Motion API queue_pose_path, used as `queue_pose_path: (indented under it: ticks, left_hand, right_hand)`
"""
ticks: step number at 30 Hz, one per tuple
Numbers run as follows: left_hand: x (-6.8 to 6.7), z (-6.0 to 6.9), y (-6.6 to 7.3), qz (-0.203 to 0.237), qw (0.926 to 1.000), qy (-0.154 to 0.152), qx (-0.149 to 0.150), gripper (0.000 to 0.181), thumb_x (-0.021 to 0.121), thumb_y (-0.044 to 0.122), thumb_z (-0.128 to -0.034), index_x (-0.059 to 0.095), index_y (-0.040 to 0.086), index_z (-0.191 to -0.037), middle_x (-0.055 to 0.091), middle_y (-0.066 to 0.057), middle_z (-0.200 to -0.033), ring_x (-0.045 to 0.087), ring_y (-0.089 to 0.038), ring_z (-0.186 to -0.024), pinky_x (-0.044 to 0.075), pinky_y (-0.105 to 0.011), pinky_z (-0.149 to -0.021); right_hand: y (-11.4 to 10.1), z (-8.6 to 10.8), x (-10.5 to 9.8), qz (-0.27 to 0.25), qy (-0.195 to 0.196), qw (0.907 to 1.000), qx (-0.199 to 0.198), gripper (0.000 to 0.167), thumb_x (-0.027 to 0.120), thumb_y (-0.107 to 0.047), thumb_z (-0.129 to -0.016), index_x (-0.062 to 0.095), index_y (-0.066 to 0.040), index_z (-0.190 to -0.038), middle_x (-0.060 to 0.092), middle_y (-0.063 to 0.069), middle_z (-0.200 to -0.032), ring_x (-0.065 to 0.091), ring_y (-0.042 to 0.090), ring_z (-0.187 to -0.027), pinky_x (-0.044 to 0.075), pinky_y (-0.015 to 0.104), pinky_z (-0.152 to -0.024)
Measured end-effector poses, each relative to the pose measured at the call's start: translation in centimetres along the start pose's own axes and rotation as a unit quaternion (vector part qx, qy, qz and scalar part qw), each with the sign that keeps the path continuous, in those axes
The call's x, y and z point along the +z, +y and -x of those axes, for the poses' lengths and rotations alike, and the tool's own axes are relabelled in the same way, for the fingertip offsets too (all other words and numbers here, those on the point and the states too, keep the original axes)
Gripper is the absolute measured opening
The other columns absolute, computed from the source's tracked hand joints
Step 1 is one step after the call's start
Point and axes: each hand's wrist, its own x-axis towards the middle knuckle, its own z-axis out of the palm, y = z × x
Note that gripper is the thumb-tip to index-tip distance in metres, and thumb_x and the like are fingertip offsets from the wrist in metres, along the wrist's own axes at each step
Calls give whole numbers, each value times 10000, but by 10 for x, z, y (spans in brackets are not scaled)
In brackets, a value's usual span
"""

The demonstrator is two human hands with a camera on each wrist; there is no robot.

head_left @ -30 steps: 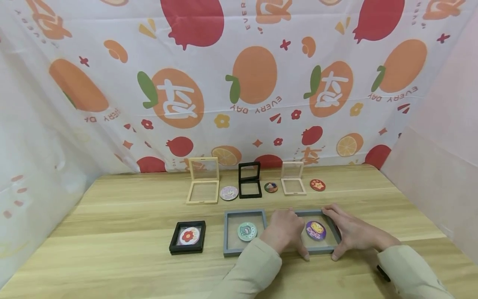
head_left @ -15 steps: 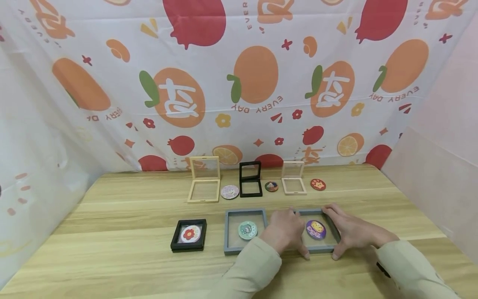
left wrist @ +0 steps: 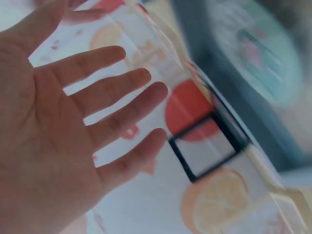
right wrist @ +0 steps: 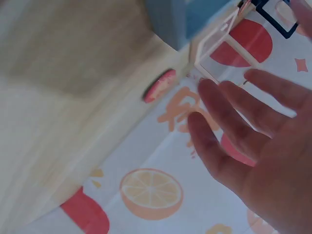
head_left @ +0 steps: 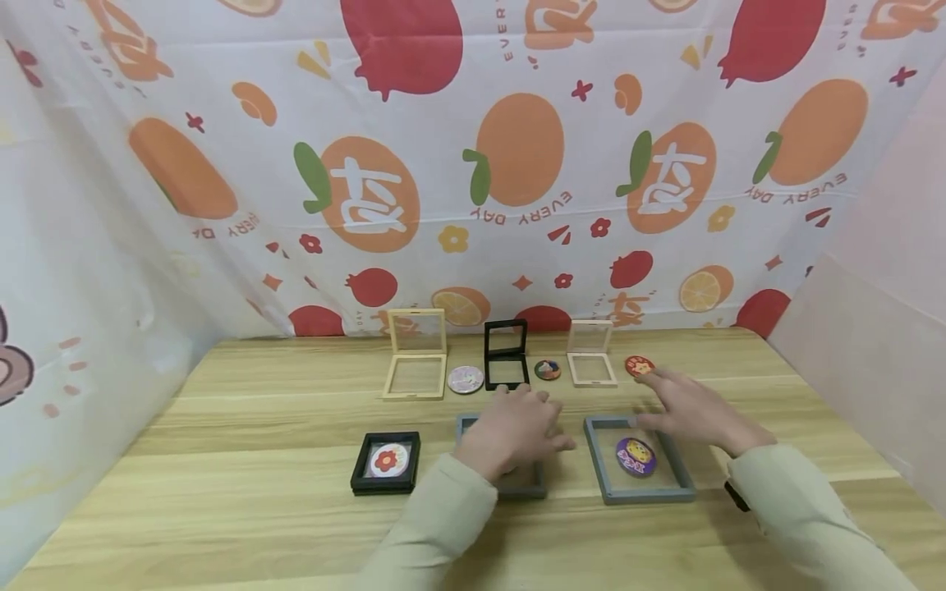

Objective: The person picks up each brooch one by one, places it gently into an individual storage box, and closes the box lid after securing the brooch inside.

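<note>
At the middle of the desk (head_left: pixel 222 509), the left hand (head_left: pixel 513 431) is above the left grey frame (head_left: pixel 525 493), the right hand (head_left: pixel 695 410) around the far edge of the right grey frame (head_left: pixel 650 496) — both spread, gripping nothing — and these frames should be light, stiff, best held by their sides.

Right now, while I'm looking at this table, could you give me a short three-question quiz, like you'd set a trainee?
1. How many back-row frames have raised lids?
2. True or false: the left hand is gripping a badge.
3. Which badge lies within the grey frame nearer the right hand? A) purple, B) red, C) mint

Key:
1. Three: yellow, black and pale.
2. False; its fingers are spread.
3. A, the purple badge.
</note>
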Motion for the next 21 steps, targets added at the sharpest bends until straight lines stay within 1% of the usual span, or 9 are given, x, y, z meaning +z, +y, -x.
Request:
queue_pose_path:
  ticks: [2, 4, 6, 8, 11, 14, 16, 17, 21]
  left_hand:
    - [1, 5, -11, 16, 9998, 170, 39, 344, 616, 526, -978, 719, 202, -1031, 700, 33, -1115, 633, -218, -1101, 475, -501, -980]
    - [2, 10, -22, 3, 9995, 299, 79, 308, 640, 493, -977, 695, 198, -907, 685, 54, -934, 652, -211, -990, 506, -499, -911]
    - [2, 15, -33, -9, 9991, 417, 92, 317, 666, 467, -968, 669, 183, -827, 652, 60, -813, 658, -199, -897, 518, -505, -875]
    - [1, 21, -44, -67, 9988, 484, 36, 334, 679, 448, -964, 648, 170, -782, 626, 57, -749, 657, -197, -848, 516, -527, -880]
    - [-1, 30, -58, -164, 9983, 556, -117, 350, 696, 430, -958, 631, 163, -741, 587, 52, -691, 637, -180, -763, 518, -524, -860]
    - [-5, 37, -71, -169, 9977, 602, -277, 325, 711, 408, -951, 636, 158, -757, 600, 27, -724, 643, -211, -779, 521, -512, -828]
    - [-8, 40, -77, -170, 9973, 633, -334, 307, 722, 394, -945, 641, 151, -776, 611, 4, -746, 646, -242, -795, 518, -504, -787]
    - [-10, 41, -81, -171, 9972, 638, -360, 303, 725, 390, -943, 647, 144, -783, 613, -8, -747, 651, -259, -802, 520, -515, -787]
    - [-15, 47, -93, -223, 9967, 629, -453, 293, 722, 374, -945, 679, 121, -805, 608, -35, -721, 652, -276, -779, 526, -519, -744]
  right_hand:
    - [-5, -7, -3, 97, 203, 9997, 51, 616, 772, -292, -900, 572, 127, -1304, 557, 342, -1320, 625, 472, -1085, 516, 603, -870]
    - [-10, -13, -6, 13, 265, 9996, -35, 555, 766, -274, -901, 608, 120, -1259, 612, 304, -1264, 656, 431, -1026, 532, 572, -847]
    - [-16, -21, -7, -56, 294, 9993, -212, 483, 761, -243, -900, 646, 108, -1210, 660, 266, -1202, 671, 403, -986, 543, 542, -834]
    - [-22, -29, -6, -51, 337, 9988, -356, 425, 755, -237, -906, 677, 86, -1171, 690, 229, -1153, 676, 379, -970, 546, 520, -822]
    - [-32, -41, -2, -12, 442, 9979, -483, 324, 745, -198, -918, 716, 49, -1126, 720, 186, -1087, 687, 328, -921, 557, 476, -780]
    - [-38, -51, 0, 43, 576, 9968, -554, 266, 749, -168, -912, 739, 26, -1094, 735, 146, -1039, 691, 293, -895, 560, 449, -755]
    - [-42, -56, 2, 85, 640, 9963, -573, 249, 754, -166, -908, 748, 15, -1080, 738, 127, -1017, 691, 285, -893, 560, 433, -736]
    - [-44, -58, 4, 91, 653, 9960, -599, 246, 755, -164, -906, 750, 15, -1074, 738, 120, -1012, 690, 284, -896, 561, 430, -737]
    - [-53, -66, 9, 57, 583, 9963, -627, 246, 752, -170, -913, 752, 15, -1073, 733, 113, -1000, 690, 299, -917, 562, 431, -755]
